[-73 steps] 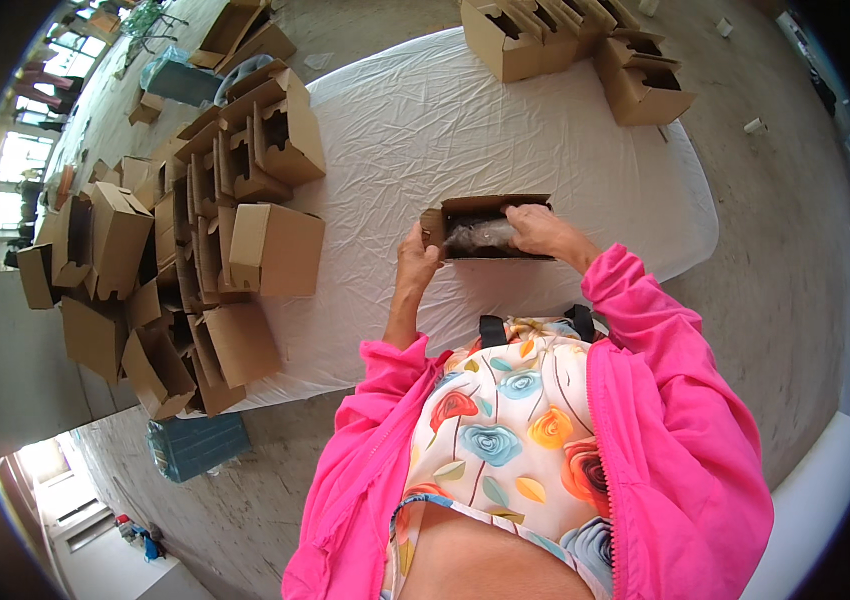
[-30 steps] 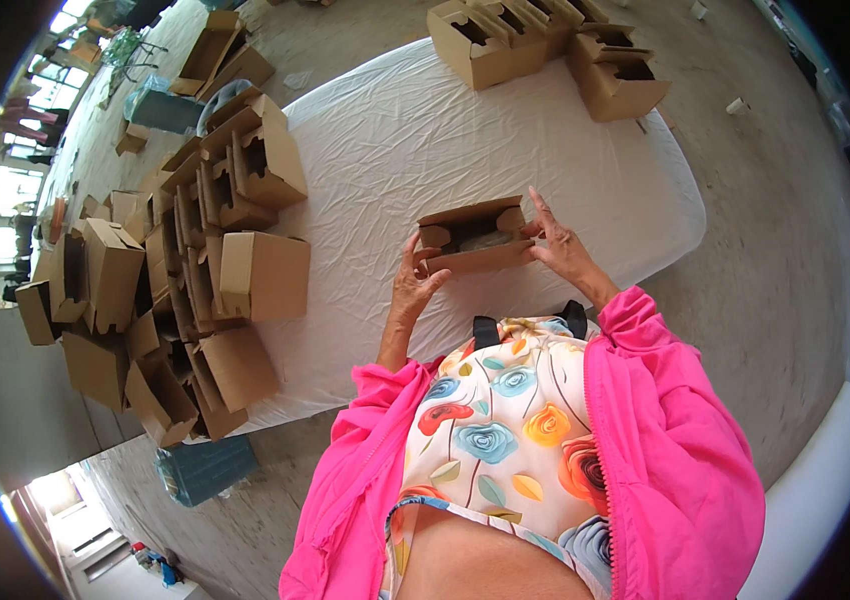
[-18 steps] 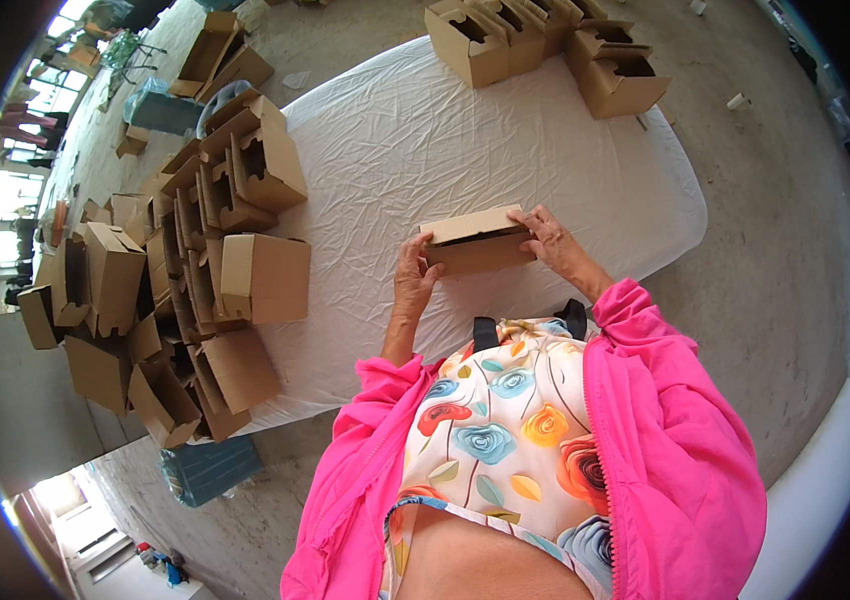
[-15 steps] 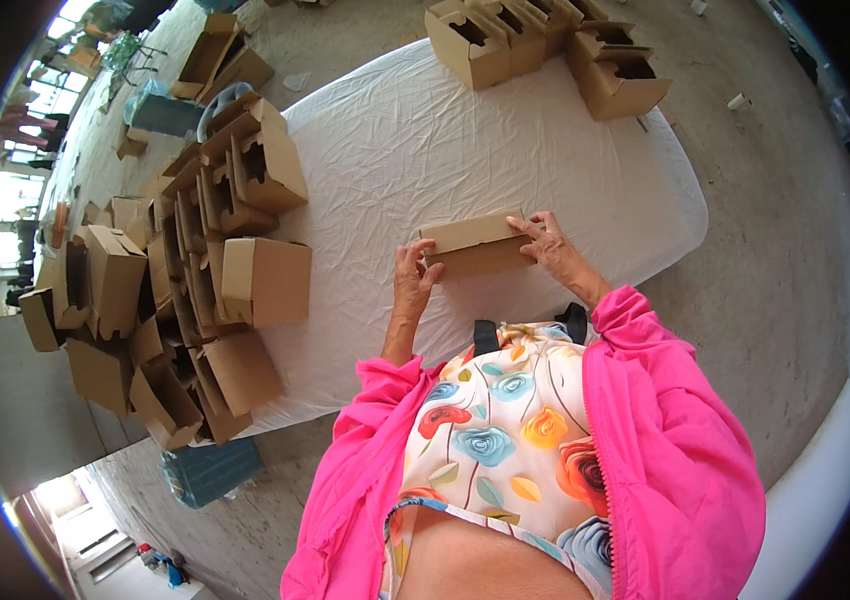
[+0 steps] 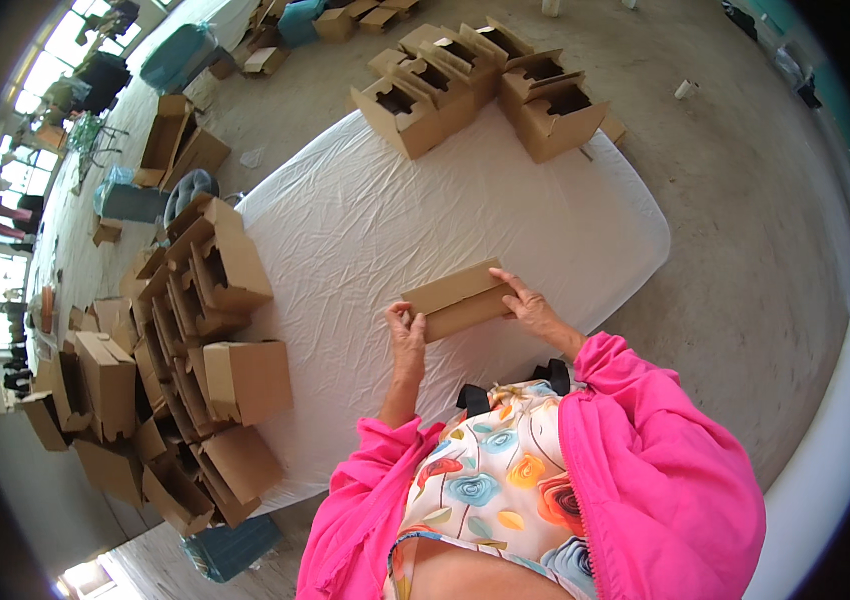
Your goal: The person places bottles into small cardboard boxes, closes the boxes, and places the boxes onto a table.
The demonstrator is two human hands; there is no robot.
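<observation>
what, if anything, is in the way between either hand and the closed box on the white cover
Nothing visible: the left hand and right hand touch opposite ends of the closed box. The left-side pile of boxes stands apart.

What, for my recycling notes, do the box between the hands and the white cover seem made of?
Box: probably cardboard, matt brown, judging by its crisp folds and stiff flat faces. White cover: thin, low-sheen sheet, finely wrinkled; cloth or plastic, I can't tell.
</observation>
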